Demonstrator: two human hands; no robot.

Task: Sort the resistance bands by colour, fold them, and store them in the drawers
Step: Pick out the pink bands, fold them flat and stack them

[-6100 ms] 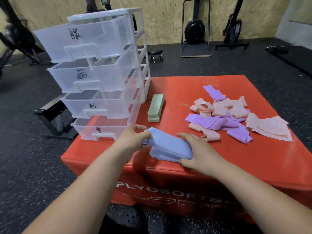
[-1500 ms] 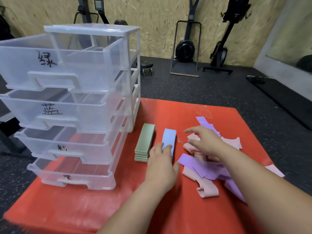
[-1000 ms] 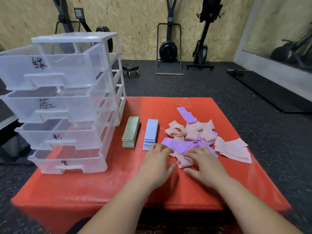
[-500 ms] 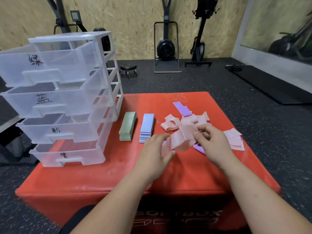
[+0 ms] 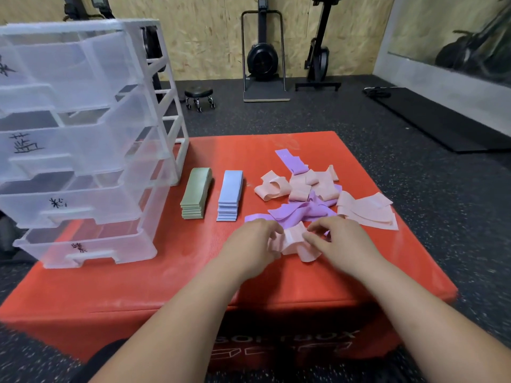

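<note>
**Pinching a pink band at the front of the red box**

Curled fingertips [image 5: 274, 231] of the left hand [image 5: 253, 246] and the fingertips [image 5: 312, 239] of the right hand [image 5: 343, 244] nip a crumpled pink resistance band [image 5: 293, 243] between them. The two hands sit close together, low over the red soft plyo box [image 5: 177, 275], and the band's loose end droops onto the box top just under the right hand.

Right behind the hands lies a tangle of purple bands [image 5: 300, 212], and beyond that a heap of loose pink bands [image 5: 309, 185] with one purple strip [image 5: 291, 161] poking out at the far side. To the right of the tangle a few pink bands lie flat in a rough stack [image 5: 369, 210].

Left of the heap stand two neat piles, side by side but apart: folded blue bands [image 5: 231, 194], then folded green bands [image 5: 197, 193].

Further left, on the box's left part, stands a clear plastic drawer unit [image 5: 166, 106]. All four drawers are pulled out towards the person and each front bears a handwritten label; the bottom drawer [image 5: 91, 248] reaches nearest the box edge.

On the dark rubber floor behind are a small wheeled stool [image 5: 199, 97], an upright rowing machine [image 5: 262, 58] against the chipboard wall, and a black mat [image 5: 434, 120] to the right.
</note>
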